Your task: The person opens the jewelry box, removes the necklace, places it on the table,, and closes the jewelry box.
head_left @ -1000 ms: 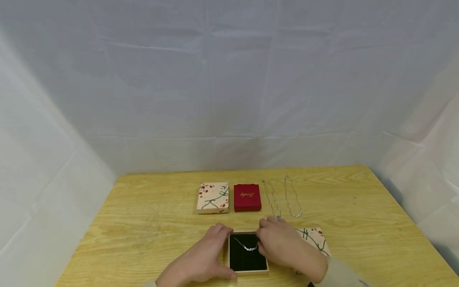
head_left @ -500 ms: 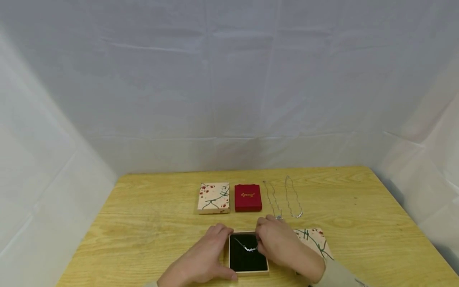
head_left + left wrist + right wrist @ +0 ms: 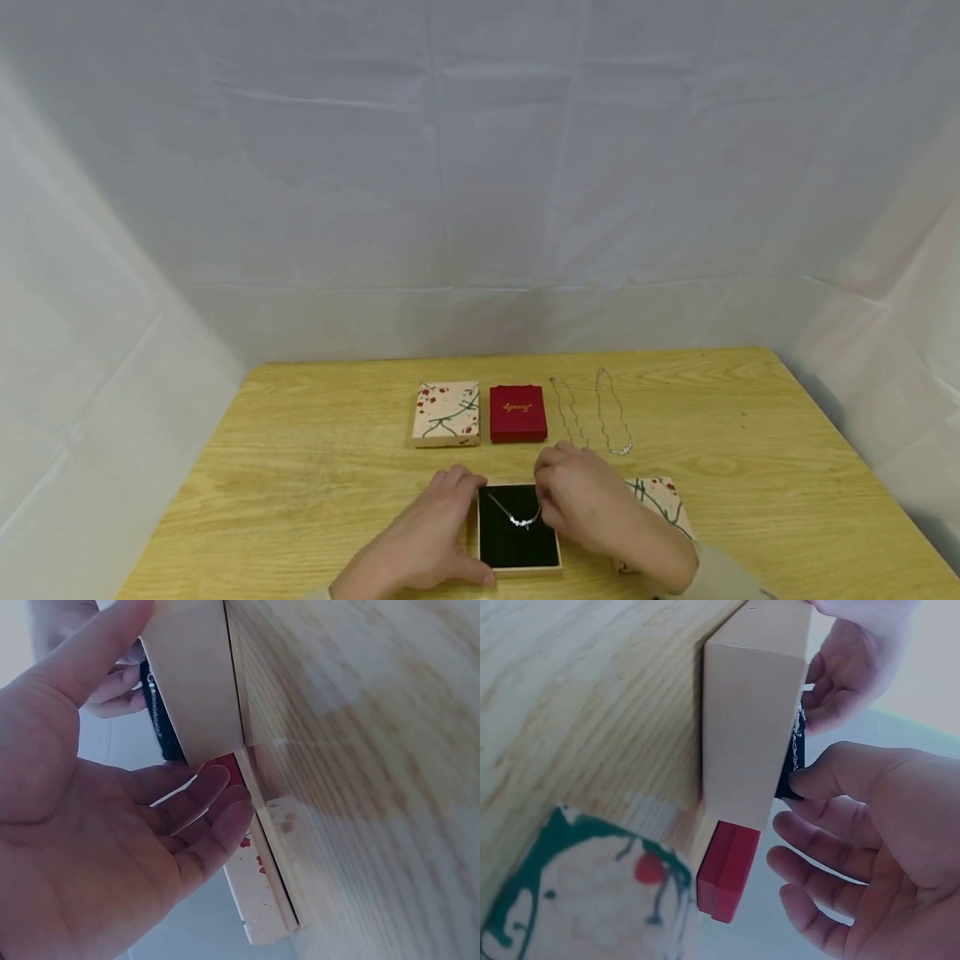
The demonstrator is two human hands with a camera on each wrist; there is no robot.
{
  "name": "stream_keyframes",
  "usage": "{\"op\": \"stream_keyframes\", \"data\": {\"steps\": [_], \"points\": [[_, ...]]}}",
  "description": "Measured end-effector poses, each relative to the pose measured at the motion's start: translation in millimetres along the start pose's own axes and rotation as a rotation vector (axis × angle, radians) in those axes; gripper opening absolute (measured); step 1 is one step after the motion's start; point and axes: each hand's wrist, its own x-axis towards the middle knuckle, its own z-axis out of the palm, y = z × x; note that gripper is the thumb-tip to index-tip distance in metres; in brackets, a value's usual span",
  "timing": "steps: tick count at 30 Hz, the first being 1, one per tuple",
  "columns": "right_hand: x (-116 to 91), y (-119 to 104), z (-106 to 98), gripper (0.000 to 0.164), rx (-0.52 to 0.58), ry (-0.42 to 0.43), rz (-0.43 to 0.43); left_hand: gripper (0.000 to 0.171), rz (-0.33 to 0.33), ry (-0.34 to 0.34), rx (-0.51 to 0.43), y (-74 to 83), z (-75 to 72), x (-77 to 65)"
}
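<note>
An open cream jewelry box point(image 3: 520, 572) sits at the front middle of the table. My left hand point(image 3: 423, 533) grips its left side, thumb at the near corner and fingers at the far one. Inside is a black pad point(image 3: 517, 546), its edge standing above the rim in the wrist views. A silver necklace point(image 3: 522, 522) with a row of bright beads hangs across the pad. At the pad's far right corner, my right hand point(image 3: 588, 500) pinches the edge; in the right wrist view the chain point(image 3: 796, 739) runs down to the thumb point(image 3: 814, 778). The index fingertip is hidden behind the pad.
A floral lid point(image 3: 660, 496) lies partly under my right forearm. Behind stand a floral box point(image 3: 447, 415) and a red box point(image 3: 517, 414) with gold lettering. Two more silver necklaces lie right of these, one chain point(image 3: 566, 408) beside the other necklace point(image 3: 621, 450).
My right hand has shifted slightly away from me, and the pad's far edge now covers the gap at the box's back wall. The left hand has stayed in place.
</note>
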Motion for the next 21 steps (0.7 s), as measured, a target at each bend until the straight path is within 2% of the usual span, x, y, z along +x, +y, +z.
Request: {"op": "stream_keyframes", "data": {"steps": [3,6,11,15,21], "points": [[-2,1,-4,0.013,0.029,0.010,-0.020,0.111,-0.005,0.005,0.002,-0.2,-0.3,0.0],[-4,3,-8,0.011,0.104,-0.010,-0.015,0.111,-0.008,0.006,0.000,-0.4,-0.6,0.2],[-8,8,-14,0.009,0.356,-0.099,0.075,0.110,-0.007,0.009,-0.015,-0.6,-0.9,0.2],[-10,12,-13,0.010,0.542,-0.135,0.138,0.108,-0.013,-0.004,-0.028,-0.8,-1.3,0.8],[-9,13,-13,0.018,0.622,-0.136,0.176,0.106,-0.021,-0.012,-0.034,-1.6,-0.5,1.6]]}}
